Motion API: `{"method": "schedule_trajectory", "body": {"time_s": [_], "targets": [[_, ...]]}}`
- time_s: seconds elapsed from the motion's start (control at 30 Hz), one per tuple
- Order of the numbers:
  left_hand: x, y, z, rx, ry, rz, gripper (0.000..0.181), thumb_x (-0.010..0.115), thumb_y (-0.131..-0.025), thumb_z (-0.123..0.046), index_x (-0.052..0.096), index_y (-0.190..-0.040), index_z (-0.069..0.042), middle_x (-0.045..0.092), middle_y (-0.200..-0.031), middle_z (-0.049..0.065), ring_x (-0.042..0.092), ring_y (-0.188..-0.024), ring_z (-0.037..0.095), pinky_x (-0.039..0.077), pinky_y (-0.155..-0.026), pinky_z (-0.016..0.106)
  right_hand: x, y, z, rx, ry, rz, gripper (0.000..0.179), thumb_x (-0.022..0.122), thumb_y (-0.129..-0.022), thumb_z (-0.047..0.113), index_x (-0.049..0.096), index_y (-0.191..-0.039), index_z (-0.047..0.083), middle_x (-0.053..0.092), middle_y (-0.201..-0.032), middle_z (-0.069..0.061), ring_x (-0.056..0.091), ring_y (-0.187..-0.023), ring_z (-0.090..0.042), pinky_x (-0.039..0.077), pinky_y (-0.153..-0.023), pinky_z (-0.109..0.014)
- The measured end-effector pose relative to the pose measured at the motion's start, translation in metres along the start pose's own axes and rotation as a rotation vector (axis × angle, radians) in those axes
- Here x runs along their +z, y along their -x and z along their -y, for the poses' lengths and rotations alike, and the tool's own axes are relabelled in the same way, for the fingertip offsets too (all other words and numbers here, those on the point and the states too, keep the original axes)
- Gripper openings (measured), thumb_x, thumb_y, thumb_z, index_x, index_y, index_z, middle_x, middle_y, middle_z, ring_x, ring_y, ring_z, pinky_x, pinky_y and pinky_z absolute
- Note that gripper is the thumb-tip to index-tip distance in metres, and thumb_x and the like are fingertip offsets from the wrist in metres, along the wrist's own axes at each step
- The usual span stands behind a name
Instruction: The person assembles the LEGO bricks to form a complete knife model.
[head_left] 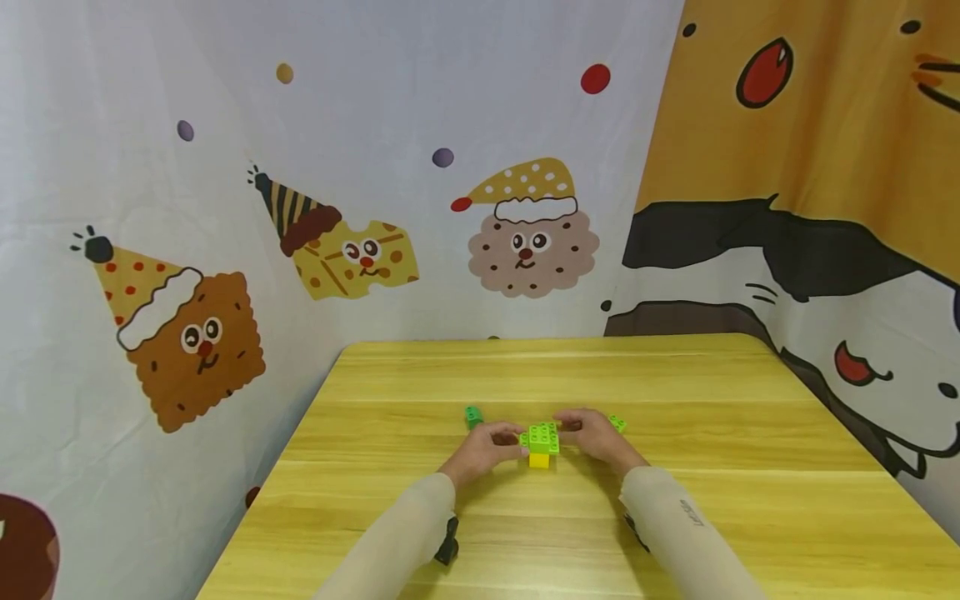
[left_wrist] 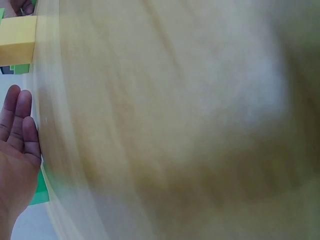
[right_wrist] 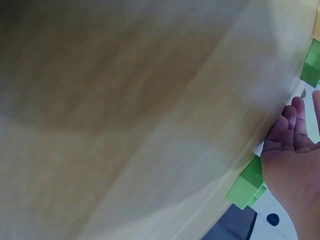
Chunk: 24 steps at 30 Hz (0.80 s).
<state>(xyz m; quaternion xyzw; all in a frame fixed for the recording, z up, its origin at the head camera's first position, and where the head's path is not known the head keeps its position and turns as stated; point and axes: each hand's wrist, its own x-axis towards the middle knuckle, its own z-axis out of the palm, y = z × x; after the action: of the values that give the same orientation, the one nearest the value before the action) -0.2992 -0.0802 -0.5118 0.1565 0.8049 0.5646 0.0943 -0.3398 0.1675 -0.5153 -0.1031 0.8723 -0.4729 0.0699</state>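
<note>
Several lime-green building blocks (head_left: pixel 542 434) sit stacked over a yellow block (head_left: pixel 539 460) near the middle of the table. On the stack's left side is my left hand (head_left: pixel 486 451), its fingertips right at the edge of the lime-green blocks. Its fingers look loosely extended in the left wrist view, with the yellow block (left_wrist: pixel 18 41) ahead of them. My right hand (head_left: pixel 597 437) is at the stack's right side, with relaxed fingers and nothing gripped. The right wrist view shows that palm (right_wrist: pixel 295 165) open, apart from the stacked green block (right_wrist: pixel 312 64).
A dark green block (head_left: pixel 473 417) lies behind my left hand. Another lime-green block (head_left: pixel 617 423) is just beyond my right hand. The wooden table (head_left: pixel 375 500) ends at a printed cloth (head_left: pixel 420 108) with cartoon figures.
</note>
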Motion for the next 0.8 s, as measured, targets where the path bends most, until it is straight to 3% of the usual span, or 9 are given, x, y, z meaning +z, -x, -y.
{"method": "schedule_trajectory", "body": {"time_s": [0.37, 0.6, 0.8], "targets": [[-0.0008, -0.0001, 0.0024, -0.006, 0.003, -0.005, 0.031, 0.076, -0.090, -0.028, 0.071, -0.120, -0.021, 0.066, -0.112, -0.001, 0.060, -0.103, 0.020, 0.050, -0.087, 0.039, 0.0014, 0.0000, 0.0032, -0.034, 0.098, -0.018, 0.029, 0.071, -0.091, 0.007, 0.071, -0.119, 0.002, 0.066, -0.114, -0.010, 0.060, -0.106, -0.028, 0.047, -0.093, -0.049], [-0.0003, -0.0008, 0.0032, 0.009, 0.008, -0.004, 0.030, 0.076, -0.090, -0.027, 0.071, -0.118, -0.020, 0.067, -0.112, 0.001, 0.060, -0.102, 0.020, 0.050, -0.085, 0.039, -0.0001, 0.0012, 0.0037, -0.014, 0.068, -0.034, 0.029, 0.073, -0.091, 0.012, 0.070, -0.118, 0.002, 0.065, -0.116, -0.013, 0.060, -0.110, -0.031, 0.047, -0.096, -0.049], [0.0000, -0.0016, 0.0052, 0.015, 0.006, -0.009, 0.030, 0.076, -0.090, -0.027, 0.071, -0.118, -0.019, 0.067, -0.111, 0.001, 0.059, -0.101, 0.020, 0.050, -0.084, 0.038, -0.0029, 0.0010, 0.0020, -0.004, 0.038, -0.047, 0.033, 0.074, -0.090, 0.017, 0.069, -0.119, 0.002, 0.068, -0.114, -0.010, 0.061, -0.106, -0.027, 0.050, -0.091, -0.045]]}}
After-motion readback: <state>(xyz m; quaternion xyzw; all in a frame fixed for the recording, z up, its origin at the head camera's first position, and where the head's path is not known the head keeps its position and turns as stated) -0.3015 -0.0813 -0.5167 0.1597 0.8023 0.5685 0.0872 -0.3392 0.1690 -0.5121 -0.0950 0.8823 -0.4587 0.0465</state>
